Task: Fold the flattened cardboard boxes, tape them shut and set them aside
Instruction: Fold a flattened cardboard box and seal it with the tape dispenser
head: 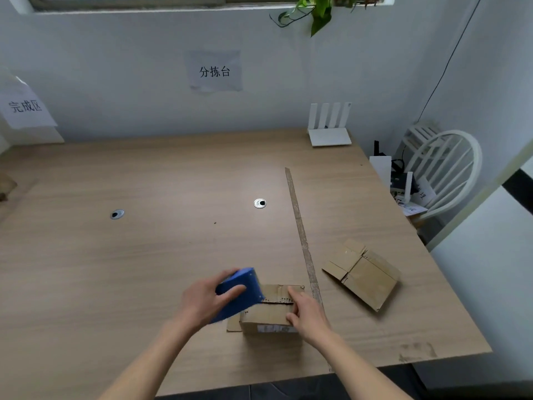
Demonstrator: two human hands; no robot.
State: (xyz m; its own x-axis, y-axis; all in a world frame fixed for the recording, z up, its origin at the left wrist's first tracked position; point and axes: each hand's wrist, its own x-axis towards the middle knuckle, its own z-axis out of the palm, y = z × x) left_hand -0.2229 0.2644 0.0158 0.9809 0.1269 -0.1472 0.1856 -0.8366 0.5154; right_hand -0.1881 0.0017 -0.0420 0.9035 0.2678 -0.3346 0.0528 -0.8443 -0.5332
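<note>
You are partway through the first box. Your left hand [206, 300] grips the blue tape dispenser [240, 293], fingers wrapped around its body, with its lower edge at the top seam of the folded box [269, 311], which stands on the counter [144, 255] near its front edge. Your right hand [307, 311] rests on the right end of that box, thumb and fingers pressing on the top flaps to keep them down; it is bracing rather than gripping.

The box looks folded into shape, and the seam seems to be in the middle of being taped. I cannot tell how much tape is already laid.

A flattened box [362, 274] lies to the right, beyond the long strip [301, 235] running across the counter, untouched and still flat. So, as a judgement: one box to finish taping and set aside, then at least one more to fold, tape and move.
</note>
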